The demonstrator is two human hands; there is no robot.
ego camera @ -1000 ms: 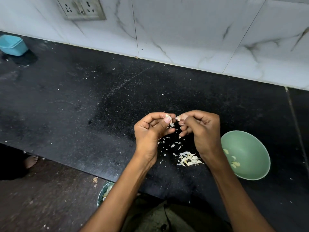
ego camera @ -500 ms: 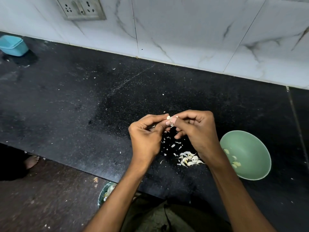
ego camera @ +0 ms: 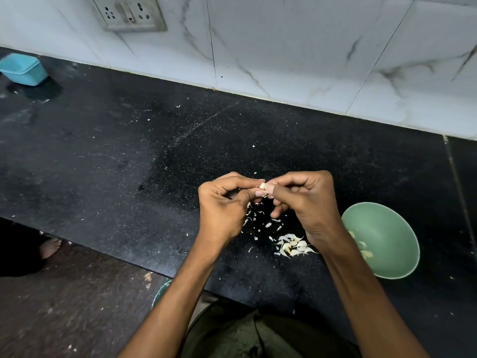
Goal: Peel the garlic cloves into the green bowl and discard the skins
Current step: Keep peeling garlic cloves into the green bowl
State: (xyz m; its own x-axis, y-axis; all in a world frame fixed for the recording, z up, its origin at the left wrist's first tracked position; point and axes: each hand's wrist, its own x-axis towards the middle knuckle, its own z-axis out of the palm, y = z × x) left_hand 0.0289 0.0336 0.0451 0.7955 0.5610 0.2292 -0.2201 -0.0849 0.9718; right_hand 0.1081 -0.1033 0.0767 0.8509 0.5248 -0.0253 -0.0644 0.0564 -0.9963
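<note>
My left hand [ego camera: 224, 202] and my right hand [ego camera: 307, 200] meet above the black counter [ego camera: 129, 164], and both pinch one small pale garlic clove [ego camera: 262, 186] between thumbs and fingertips. Most of the clove is hidden by my fingers. Below my hands lies a small heap of unpeeled garlic cloves [ego camera: 293, 246] among scattered white skin flakes [ego camera: 260, 220]. The green bowl [ego camera: 387, 228] sits to the right, beside my right wrist, with a few peeled cloves [ego camera: 364, 250] inside.
A small blue tub [ego camera: 23, 69] stands at the counter's far left. A white tiled wall with a socket plate [ego camera: 129, 12] runs behind. Below the counter edge a round bin rim [ego camera: 161, 290] shows, and a person's bare foot [ego camera: 50, 246] is on the floor.
My hands have drawn closer together, fingertips now touching around the clove. The left hand shifted slightly left and its fingers curled further in. The bowl and heap have not moved.
</note>
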